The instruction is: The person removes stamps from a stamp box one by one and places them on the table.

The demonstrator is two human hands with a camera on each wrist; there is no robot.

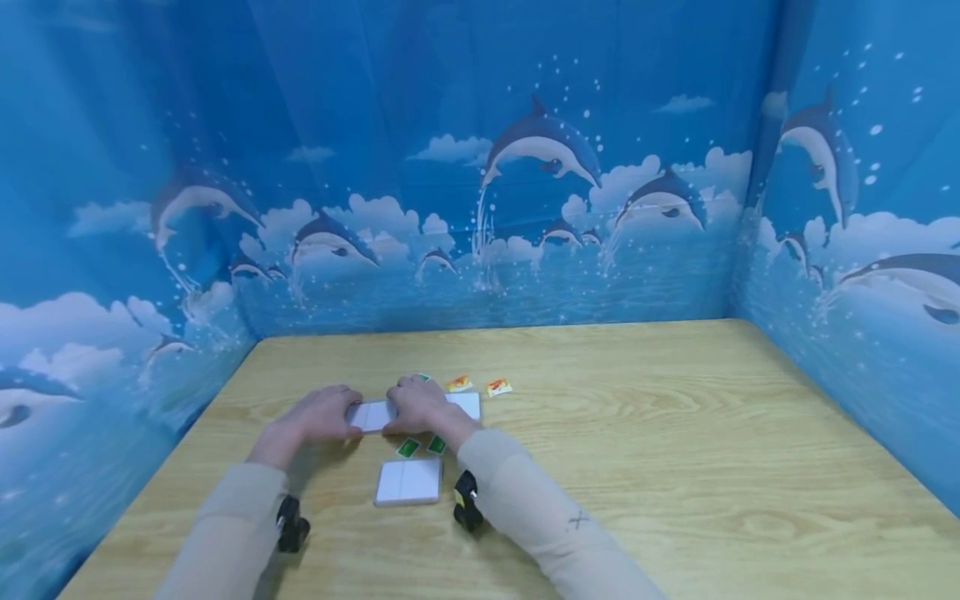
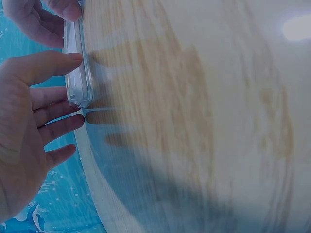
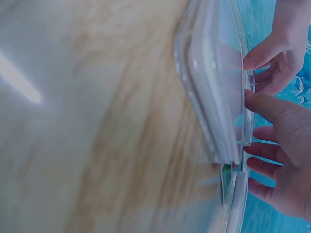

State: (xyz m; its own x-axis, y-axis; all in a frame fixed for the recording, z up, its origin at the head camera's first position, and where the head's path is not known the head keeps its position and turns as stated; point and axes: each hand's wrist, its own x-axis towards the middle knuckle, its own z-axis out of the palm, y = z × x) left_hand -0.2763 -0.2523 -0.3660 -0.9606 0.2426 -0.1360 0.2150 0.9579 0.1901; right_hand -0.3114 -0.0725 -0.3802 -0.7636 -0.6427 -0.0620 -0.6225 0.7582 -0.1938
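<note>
A flat, white-topped case (image 1: 372, 415) with clear edges lies between both hands. My left hand (image 1: 322, 412) holds its left end, thumb at the near edge and fingers at the far side. With the same near-and-far hold, my right hand (image 1: 422, 407) grips the case further right and covers part of it. In the left wrist view, the left thumb (image 2: 68, 62) presses the clear side of the case. A second such case (image 1: 463, 404) lies just right of the right hand. Closer to the body is a third white case (image 1: 408, 482), flat on the table.
Two small green cards, one left (image 1: 408, 447) and one right (image 1: 437, 445), lie between the near case and the hands. Two yellow-and-red cards, one left (image 1: 459, 383) and one right (image 1: 498, 387), lie behind. Dolphin-printed curtains (image 1: 450, 200) border the wooden table (image 1: 675, 450).
</note>
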